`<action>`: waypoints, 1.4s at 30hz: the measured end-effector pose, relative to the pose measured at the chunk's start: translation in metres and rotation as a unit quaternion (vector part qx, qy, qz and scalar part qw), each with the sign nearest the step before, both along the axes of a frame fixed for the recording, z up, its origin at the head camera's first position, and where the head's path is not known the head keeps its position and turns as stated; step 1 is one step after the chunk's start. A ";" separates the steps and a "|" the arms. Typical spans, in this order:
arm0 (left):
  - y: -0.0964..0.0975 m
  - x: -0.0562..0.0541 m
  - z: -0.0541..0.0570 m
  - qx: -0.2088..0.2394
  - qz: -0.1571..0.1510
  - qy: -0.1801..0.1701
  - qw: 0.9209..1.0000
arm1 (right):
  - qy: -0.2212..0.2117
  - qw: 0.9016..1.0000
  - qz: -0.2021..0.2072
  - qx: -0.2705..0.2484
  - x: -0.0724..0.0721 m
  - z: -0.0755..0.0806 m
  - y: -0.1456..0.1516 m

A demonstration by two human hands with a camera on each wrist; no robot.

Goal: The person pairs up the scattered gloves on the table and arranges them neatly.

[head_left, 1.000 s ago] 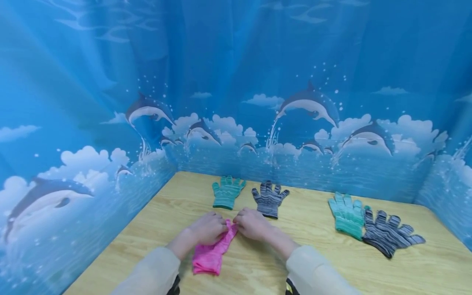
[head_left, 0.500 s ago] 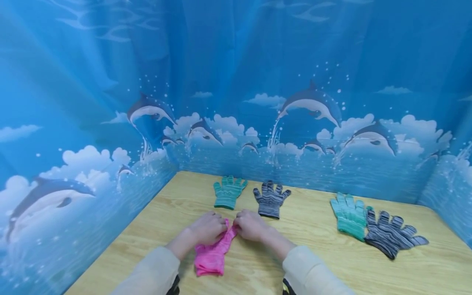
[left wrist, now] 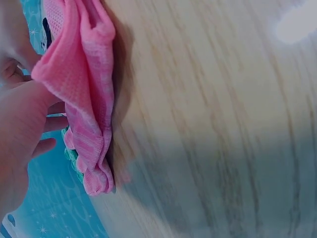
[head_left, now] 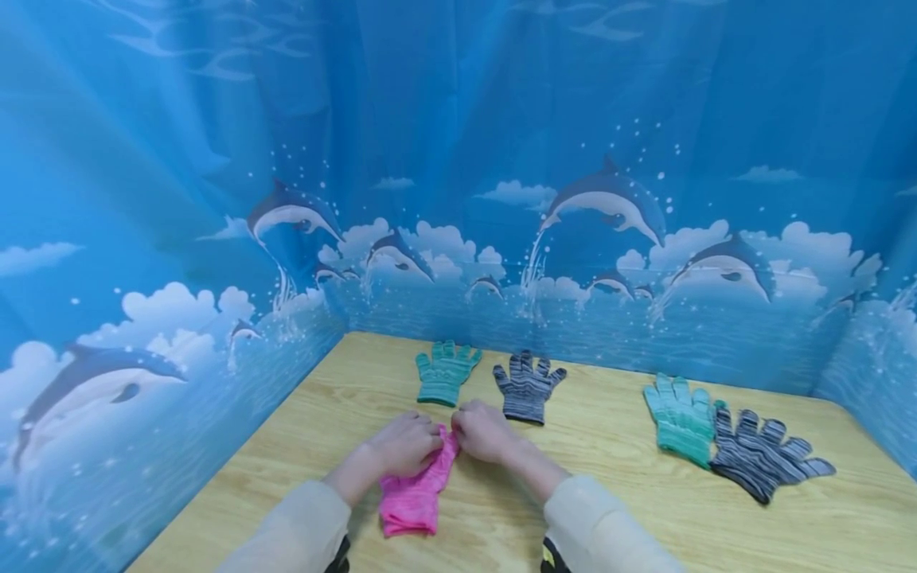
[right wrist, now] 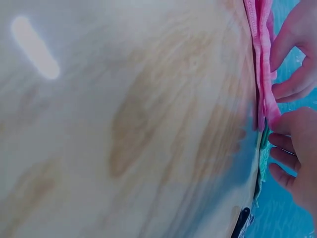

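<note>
A pink knit glove [head_left: 414,503] lies on the table at front centre, its cuff toward me and its finger end pointing away. The left hand [head_left: 405,444] bends over the glove's left side, pinching it near the fingers. Close by, the right hand [head_left: 487,434] pinches the glove's far fingertip end between thumb and finger. In the left wrist view the pink glove [left wrist: 89,89] shows its folded cuff standing slightly up. Fingers lie close along the pink glove [right wrist: 265,59] in the right wrist view. Most fingertips are hidden from the head view.
Behind the hands lie a green glove [head_left: 446,374] and a grey striped glove [head_left: 526,388]. Another green glove [head_left: 682,422] touches a second grey striped glove [head_left: 766,458] at the right. A blue dolphin-print curtain [head_left: 458,175] borders the wooden table [head_left: 602,509].
Both hands stay at the pink glove, with the right hand shifting slightly at its fingertip end. The cuff has settled a little wider. The other gloves stay put; the view shifts slightly.
</note>
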State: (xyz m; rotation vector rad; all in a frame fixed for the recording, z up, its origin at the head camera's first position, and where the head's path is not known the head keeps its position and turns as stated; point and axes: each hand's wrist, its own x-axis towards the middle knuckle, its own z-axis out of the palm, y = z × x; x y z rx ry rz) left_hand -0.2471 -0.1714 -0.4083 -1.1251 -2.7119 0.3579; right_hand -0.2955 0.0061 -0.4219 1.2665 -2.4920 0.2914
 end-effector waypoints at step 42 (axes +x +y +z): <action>0.000 0.003 -0.001 -0.030 0.018 0.002 0.999 | 0.066 0.980 0.164 0.095 -0.002 -0.002 0.034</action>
